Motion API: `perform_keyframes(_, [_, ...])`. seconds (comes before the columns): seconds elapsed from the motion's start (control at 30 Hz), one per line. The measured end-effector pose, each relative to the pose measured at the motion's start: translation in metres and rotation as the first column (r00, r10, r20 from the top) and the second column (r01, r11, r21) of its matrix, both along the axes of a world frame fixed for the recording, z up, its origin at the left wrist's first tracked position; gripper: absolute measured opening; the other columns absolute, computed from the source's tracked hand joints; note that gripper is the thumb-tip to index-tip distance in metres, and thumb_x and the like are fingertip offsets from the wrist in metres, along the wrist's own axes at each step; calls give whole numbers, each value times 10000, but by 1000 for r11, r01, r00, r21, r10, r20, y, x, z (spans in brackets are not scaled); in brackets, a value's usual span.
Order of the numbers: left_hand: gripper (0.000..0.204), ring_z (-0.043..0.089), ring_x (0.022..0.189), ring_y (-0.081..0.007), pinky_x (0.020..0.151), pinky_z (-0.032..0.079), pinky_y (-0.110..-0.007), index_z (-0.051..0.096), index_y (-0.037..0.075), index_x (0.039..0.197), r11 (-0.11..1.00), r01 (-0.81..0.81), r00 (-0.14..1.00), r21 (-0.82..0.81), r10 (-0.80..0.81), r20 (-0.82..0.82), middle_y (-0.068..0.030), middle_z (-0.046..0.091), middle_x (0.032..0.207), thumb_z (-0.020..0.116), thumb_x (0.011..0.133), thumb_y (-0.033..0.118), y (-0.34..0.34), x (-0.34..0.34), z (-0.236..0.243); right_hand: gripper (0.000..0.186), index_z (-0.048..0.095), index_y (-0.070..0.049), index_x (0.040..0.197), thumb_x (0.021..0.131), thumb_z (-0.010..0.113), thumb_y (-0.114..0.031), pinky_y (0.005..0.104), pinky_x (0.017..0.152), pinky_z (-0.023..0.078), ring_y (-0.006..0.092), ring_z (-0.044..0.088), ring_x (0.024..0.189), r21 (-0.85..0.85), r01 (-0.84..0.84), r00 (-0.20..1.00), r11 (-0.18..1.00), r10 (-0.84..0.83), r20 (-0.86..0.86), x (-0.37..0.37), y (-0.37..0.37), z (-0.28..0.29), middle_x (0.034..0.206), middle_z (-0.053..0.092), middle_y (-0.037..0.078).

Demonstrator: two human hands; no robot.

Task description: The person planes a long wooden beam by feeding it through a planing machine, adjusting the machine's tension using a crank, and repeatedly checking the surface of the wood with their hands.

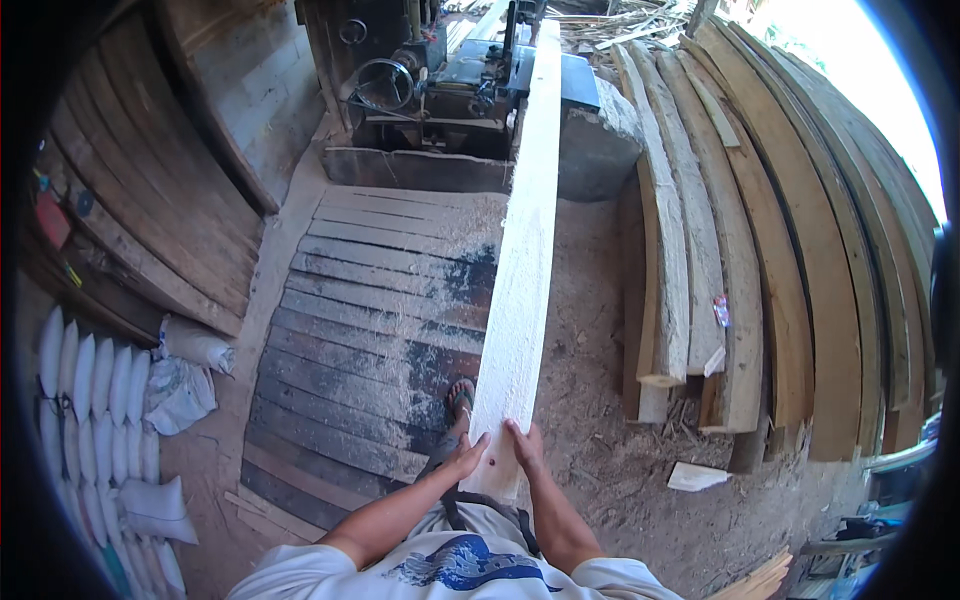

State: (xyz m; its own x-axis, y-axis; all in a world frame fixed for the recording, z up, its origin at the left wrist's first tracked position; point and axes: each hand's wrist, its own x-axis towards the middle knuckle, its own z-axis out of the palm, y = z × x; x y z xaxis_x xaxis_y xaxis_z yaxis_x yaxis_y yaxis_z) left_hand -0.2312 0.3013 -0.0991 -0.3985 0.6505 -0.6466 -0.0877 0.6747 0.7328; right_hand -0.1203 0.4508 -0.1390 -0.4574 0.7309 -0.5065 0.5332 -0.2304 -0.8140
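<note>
A long pale, rough wooden board [519, 280] runs from near my body to the table [570, 80] of a black woodworking machine [420, 100] at the top centre, where its far part lies. At the near end, my left hand [466, 450] grips the board's left edge with the thumb on top. My right hand [526, 446] holds the right edge opposite it, thumb also on the upper face. Most fingers of both hands are hidden beside or under the board.
Slatted flooring [350, 340] dusted with shavings lies left of the board, my sandalled foot [458, 394] on it. Long timbers [750, 300] are stacked along the right. Planks [150, 190] lean on the left wall above piled white sacks [100, 400]. An offcut [697, 476] lies at lower right.
</note>
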Motion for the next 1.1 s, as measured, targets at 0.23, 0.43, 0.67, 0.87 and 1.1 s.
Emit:
perform_keyframes(0.23, [939,505,1227,-422,1026,396,-439,365,-70,1363,941,-276,958,-196,251,-141,-311,498,1317,339,877,734,-85,132,70,655,573,52,1064,811,638,-549,484,811,498,425,642,960,229,-194,881,954,67,469,94,-120,143,958,648,314])
perform_keyframes(0.43, [837,653,691,-270,608,560,-377,602,76,1118,833,-488,638,260,137,758,-122,654,846,294,842,804,-199,216,-12,671,557,48,1005,767,640,-574,503,773,512,463,649,852,314,-497,840,809,358,407,136,-235,243,874,651,315])
perform_keyframes(0.67, [714,661,626,-253,583,584,-405,599,84,1057,858,-508,355,81,122,927,-125,649,768,342,878,726,-362,291,-23,864,517,36,1162,738,611,-710,470,884,485,438,620,1024,271,-501,832,822,372,411,188,-352,237,1061,634,308])
perform_keyframes(0.87, [556,626,620,-247,610,555,-413,577,91,1000,883,-464,310,-66,232,922,-83,617,722,433,893,617,-469,360,-6,991,358,-13,1409,749,594,-713,410,985,429,358,545,1193,151,-194,979,969,201,-36,209,-402,185,1279,562,230])
perform_keyframes(1.1, [735,620,585,-293,573,541,-410,579,62,984,901,-415,412,123,66,909,-130,614,721,351,867,751,-532,443,-10,720,657,-116,981,839,411,-777,259,537,453,112,571,620,-765,-15,840,644,-407,-359,281,-461,113,764,634,-6])
